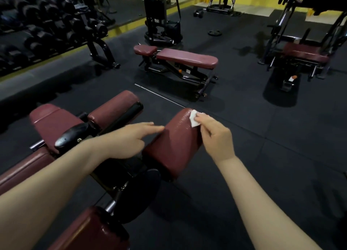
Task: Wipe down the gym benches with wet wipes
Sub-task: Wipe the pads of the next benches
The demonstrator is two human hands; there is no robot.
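On the far end of the maroon roller pad [174, 140], my right hand [216, 137] pinches a thin, limp wet wipe [193, 119] best kept bunched against slick vinyl, while my left hand [127, 138] rests flat-fingered, steadying the firm padding.

Both forearms run off the bottom edge, the dumbbell rack [47, 29] at upper left is dark and blurred, and the right hand [216, 137] covers part of the wipe [193, 119].
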